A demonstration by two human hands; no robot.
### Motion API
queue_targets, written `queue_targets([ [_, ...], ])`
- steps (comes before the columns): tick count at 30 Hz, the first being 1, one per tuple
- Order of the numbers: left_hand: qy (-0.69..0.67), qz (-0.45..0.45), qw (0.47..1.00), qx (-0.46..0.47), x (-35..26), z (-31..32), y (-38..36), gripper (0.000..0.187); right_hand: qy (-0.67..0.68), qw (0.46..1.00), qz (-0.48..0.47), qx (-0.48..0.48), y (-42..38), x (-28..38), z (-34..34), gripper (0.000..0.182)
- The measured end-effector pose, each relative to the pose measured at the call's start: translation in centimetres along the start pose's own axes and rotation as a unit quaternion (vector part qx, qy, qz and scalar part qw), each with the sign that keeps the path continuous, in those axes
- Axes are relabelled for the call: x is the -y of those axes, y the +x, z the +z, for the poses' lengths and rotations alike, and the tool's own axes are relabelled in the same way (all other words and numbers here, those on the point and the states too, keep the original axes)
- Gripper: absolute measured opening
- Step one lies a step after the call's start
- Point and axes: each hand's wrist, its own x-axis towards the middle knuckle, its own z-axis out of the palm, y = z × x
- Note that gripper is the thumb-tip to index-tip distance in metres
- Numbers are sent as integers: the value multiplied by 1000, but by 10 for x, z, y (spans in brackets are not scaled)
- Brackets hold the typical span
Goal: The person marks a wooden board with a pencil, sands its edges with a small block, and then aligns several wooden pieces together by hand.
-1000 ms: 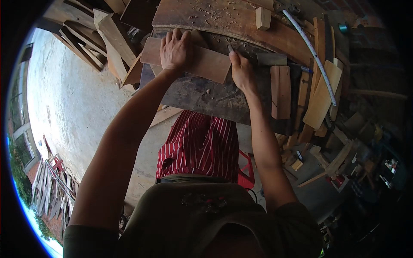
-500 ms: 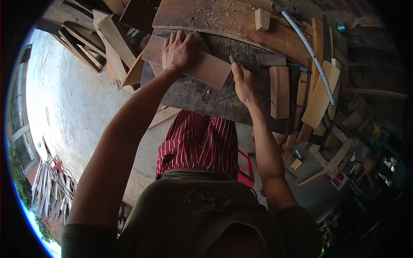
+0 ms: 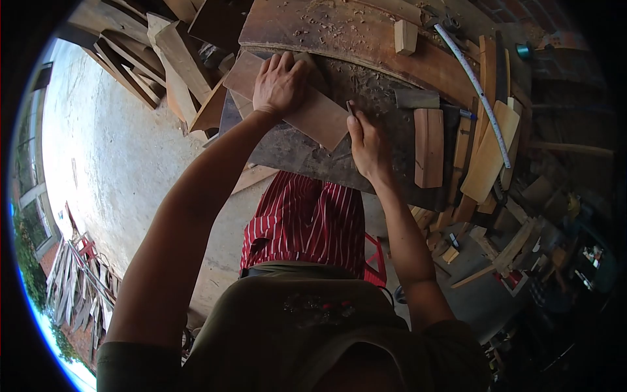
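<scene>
A flat, reddish-brown wooden board [image 3: 320, 121] lies slanted across the dark worktop [image 3: 281, 147]. My left hand [image 3: 281, 85] presses on its upper left part, fingers curled over the far edge. Just off the board's right end, my right hand [image 3: 369, 140] is closed round a small, thin tool [image 3: 351, 108] whose tip points up; most of it is hidden in the fingers. Under the board's left end another pale piece of wood [image 3: 241, 103] shows.
Right of my right hand lie a reddish wooden block [image 3: 428, 147], a grey metal piece [image 3: 417, 98] and a pen [image 3: 467, 114]. A white curved strip [image 3: 475, 85] crosses long wood pieces. A small block [image 3: 405, 37] stands on a shaving-covered plank [image 3: 326, 26].
The board has turned a little, its right end now lower. The small tool in my right hand points more upright. The whole view has shifted slightly.
</scene>
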Motion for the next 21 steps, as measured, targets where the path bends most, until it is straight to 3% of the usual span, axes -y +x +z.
queue_targets([
  [3, -2, 12, 999, -30, -4, 0, 6, 15, -58, 998, -8, -3, 16, 1, -5, 45],
  [5, -14, 17, 999, -31, -1, 3, 5, 15, -109, 991, -72, 5, 16, 3, -5, 45],
  [7, -16, 36, 999, -22, 2, 4, 4, 16, -106, 990, -89, 22, -5, -7, -10, 46],
  [11, -18, 40, 999, -4, 0, 3, 7, 18, -62, 996, 3, 66, -13, -21, -11, 48],
  [15, 10, -48, 999, -1, -1, 6, 6, 18, -8, 999, -38, -8, 10, -26, -3, 50],
  [17, 7, -38, 999, -3, -3, 8, 7, 17, 2, 1000, -17, 18, 6, -29, -3, 49],
  [19, 0, 6, 1000, -13, -1, 12, 9, 16, 19, 996, -78, -29, 1, -30, 1, 49],
  [21, -5, 16, 1000, -14, 1, 16, 9, 16, 33, 999, -39, -12, 2, -34, -1, 49],
])
